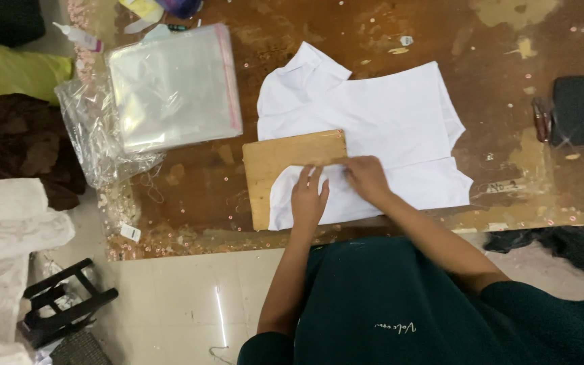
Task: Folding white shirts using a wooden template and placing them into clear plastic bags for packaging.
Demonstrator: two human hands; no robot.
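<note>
Fingers (pixel 307 181) of the left hand (pixel 307 199) lie flat and slightly spread, pressing down on a folded flap of the white shirt (pixel 386 118) without gripping it. Beside it the right hand (pixel 366 177) is curled loosely, its fingertips seeming to pinch the cloth edge where it crosses the wooden board (pixel 285 159), though the exact hold is hard to make out.

That shirt lies spread just right of the frame's centre, collar toward the upper left, with the board laid on its lower left part. Judging by the lie of the cloth, one side is already turned in over the board, while the upper body, collar and far side are not yet folded, so the folding looks to be at an early stage.

Both forearms reach up from the bottom of the frame, the left nearly straight, the right angled in from the lower right.

A stack of clear plastic bags (pixel 174 84) sits upper left on the worn brown table (pixel 508 61), and a dark flat case (pixel 573 108) lies at the right edge.
</note>
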